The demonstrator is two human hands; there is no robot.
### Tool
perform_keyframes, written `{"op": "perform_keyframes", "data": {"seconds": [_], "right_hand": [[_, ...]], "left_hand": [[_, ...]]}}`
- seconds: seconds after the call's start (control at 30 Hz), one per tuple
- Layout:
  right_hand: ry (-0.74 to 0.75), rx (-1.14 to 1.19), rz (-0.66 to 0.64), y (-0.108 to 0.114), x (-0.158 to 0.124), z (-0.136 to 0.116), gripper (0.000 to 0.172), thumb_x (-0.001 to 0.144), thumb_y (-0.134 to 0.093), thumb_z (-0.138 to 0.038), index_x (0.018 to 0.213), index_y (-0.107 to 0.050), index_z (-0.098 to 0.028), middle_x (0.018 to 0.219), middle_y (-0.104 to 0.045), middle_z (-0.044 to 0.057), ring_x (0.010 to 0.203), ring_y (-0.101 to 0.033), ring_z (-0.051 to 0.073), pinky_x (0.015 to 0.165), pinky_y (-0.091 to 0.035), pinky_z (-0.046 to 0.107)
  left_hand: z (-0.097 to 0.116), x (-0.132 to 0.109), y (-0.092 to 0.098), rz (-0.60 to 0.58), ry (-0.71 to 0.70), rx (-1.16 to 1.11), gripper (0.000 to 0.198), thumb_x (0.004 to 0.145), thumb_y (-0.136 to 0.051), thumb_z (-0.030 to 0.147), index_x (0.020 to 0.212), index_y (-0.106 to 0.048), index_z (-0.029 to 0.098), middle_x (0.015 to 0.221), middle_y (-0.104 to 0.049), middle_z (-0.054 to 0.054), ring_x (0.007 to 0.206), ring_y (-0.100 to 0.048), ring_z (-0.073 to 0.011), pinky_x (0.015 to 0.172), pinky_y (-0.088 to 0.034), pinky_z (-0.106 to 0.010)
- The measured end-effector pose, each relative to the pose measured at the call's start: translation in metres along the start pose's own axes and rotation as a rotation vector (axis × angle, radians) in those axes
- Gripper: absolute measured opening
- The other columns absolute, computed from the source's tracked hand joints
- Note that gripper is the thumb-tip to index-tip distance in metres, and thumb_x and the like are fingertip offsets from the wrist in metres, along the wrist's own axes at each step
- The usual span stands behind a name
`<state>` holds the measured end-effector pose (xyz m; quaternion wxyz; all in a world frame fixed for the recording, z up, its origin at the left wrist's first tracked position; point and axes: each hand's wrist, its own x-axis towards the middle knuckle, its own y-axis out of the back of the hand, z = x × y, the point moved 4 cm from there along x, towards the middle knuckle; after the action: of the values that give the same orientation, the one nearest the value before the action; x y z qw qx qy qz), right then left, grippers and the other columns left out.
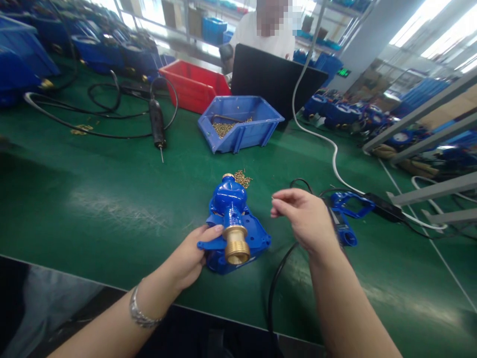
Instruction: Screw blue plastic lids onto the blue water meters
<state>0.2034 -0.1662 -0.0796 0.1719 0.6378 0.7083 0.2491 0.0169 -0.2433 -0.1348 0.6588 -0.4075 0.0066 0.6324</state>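
Observation:
A blue water meter (230, 199) with a brass threaded end (237, 248) stands on the green table. My left hand (194, 253) grips its left side, the thumb lying on top of the blue casing. To the right of the meter, my right hand (298, 214) hangs apart from it with thumb and fingers pinched. Whatever is in that pinch is too small to make out. Just behind the meter lies a small heap of brass-coloured screws (243, 179). More screws (223, 129) fill part of a blue bin (257, 139) farther back.
A black electric screwdriver (157, 122) with its cable lies at the back left. Behind the blue bin are a red bin (194, 82) and a black panel (274, 74), with a person (246, 30) beyond. Blue frame parts (350, 206) and cables lie right of my right hand.

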Motion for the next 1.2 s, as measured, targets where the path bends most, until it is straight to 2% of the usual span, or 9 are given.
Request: {"op": "perform_keyframes", "data": {"seconds": [0.07, 0.13, 0.3, 0.43, 0.57, 0.9, 1.07, 1.13, 1.2], "right_hand": [[0.022, 0.364, 0.021, 0.007, -0.038, -0.007, 0.008, 0.077, -0.060, -0.022, 0.077, -0.058, -0.015, 0.058, -0.058, -0.001, 0.050, -0.058, 0.011, 0.052, -0.050, 0.023], [0.088, 0.465, 0.016, 0.001, -0.070, -0.015, 0.007, 0.075, -0.062, -0.020, 0.069, -0.060, -0.016, 0.060, -0.058, 0.000, 0.049, -0.056, 0.011, 0.048, -0.048, 0.022], [0.334, 0.052, 0.308, -0.024, -0.112, -0.025, 0.013, 0.081, -0.055, -0.011, 0.072, -0.058, -0.019, 0.067, -0.056, -0.001, 0.062, -0.055, 0.011, 0.057, -0.044, 0.021], [0.419, -0.149, 0.396, -0.040, -0.116, -0.024, 0.013, 0.086, -0.049, -0.011, 0.080, -0.056, -0.019, 0.063, -0.056, 0.000, 0.053, -0.052, 0.012, 0.051, -0.040, 0.023], [0.440, -0.304, 0.435, -0.047, -0.114, -0.025, 0.015, 0.087, -0.047, -0.014, 0.076, -0.056, -0.019, 0.061, -0.059, 0.002, 0.053, -0.054, 0.015, 0.052, -0.039, 0.026], [0.541, -0.381, 0.253, -0.042, -0.106, -0.034, 0.016, 0.085, -0.046, -0.009, 0.075, -0.057, -0.014, 0.060, -0.060, 0.005, 0.053, -0.054, 0.016, 0.051, -0.037, 0.027], [0.542, -0.376, 0.197, -0.049, -0.116, -0.037, 0.019, 0.085, -0.044, -0.010, 0.074, -0.058, -0.016, 0.063, -0.062, 0.006, 0.053, -0.053, 0.017, 0.051, -0.038, 0.029], [0.542, -0.351, 0.157, -0.043, -0.120, -0.034, 0.019, 0.086, -0.043, -0.011, 0.080, -0.060, -0.015, 0.063, -0.062, 0.004, 0.053, -0.054, 0.016, 0.051, -0.040, 0.028], [0.494, -0.379, 0.232, -0.021, -0.117, -0.023, 0.020, 0.087, -0.042, -0.014, 0.088, -0.061, -0.015, 0.068, -0.064, 0.005, 0.059, -0.058, 0.016, 0.057, -0.045, 0.026]], "left_hand": [[-0.005, 0.003, -0.009, -0.010, -0.005, -0.029, 0.040, 0.058, -0.078, 0.038, 0.086, -0.067, 0.012, 0.079, -0.071, -0.006, 0.070, -0.063, -0.0161, 0.063, -0.048, -0.022], [-0.008, 0.005, -0.018, -0.031, -0.013, -0.032, 0.044, 0.057, -0.078, 0.040, 0.086, -0.067, 0.010, 0.078, -0.071, -0.007, 0.069, -0.062, -0.0164, 0.063, -0.048, -0.023], [-0.014, 0.008, -0.029, -0.048, -0.026, 0.010, 0.044, 0.066, -0.072, 0.040, 0.093, -0.064, 0.007, 0.085, -0.070, -0.010, 0.076, -0.063, -0.0187, 0.070, -0.048, -0.026], [-0.013, 0.009, -0.029, -0.053, -0.047, -0.008, 0.037, 0.067, -0.071, 0.036, 0.090, -0.066, 0.008, 0.083, -0.070, -0.008, 0.078, -0.063, -0.0188, 0.073, -0.047, -0.026], [-0.013, 0.009, -0.030, -0.071, -0.043, -0.027, 0.032, 0.068, -0.071, 0.035, 0.088, -0.067, 0.010, 0.077, -0.070, -0.005, 0.072, -0.062, -0.0163, 0.067, -0.047, -0.024], [-0.013, 0.009, -0.030, -0.060, -0.035, -0.016, 0.034, 0.067, -0.071, 0.036, 0.088, -0.067, 0.009, 0.079, -0.070, -0.006, 0.074, -0.062, -0.0166, 0.070, -0.048, -0.024], [-0.014, 0.007, -0.028, -0.033, 0.005, 0.005, 0.030, 0.065, -0.074, 0.036, 0.081, -0.067, 0.011, 0.074, -0.070, -0.004, 0.066, -0.062, -0.0144, 0.064, -0.048, -0.022], [-0.016, 0.007, -0.027, -0.027, 0.028, 0.030, 0.030, 0.066, -0.073, 0.037, 0.083, -0.067, 0.012, 0.075, -0.070, -0.004, 0.066, -0.062, -0.0150, 0.062, -0.048, -0.023], [-0.016, 0.007, -0.025, -0.009, 0.055, 0.050, 0.032, 0.068, -0.071, 0.037, 0.087, -0.067, 0.012, 0.078, -0.071, -0.005, 0.071, -0.064, -0.0170, 0.063, -0.048, -0.024]]}}
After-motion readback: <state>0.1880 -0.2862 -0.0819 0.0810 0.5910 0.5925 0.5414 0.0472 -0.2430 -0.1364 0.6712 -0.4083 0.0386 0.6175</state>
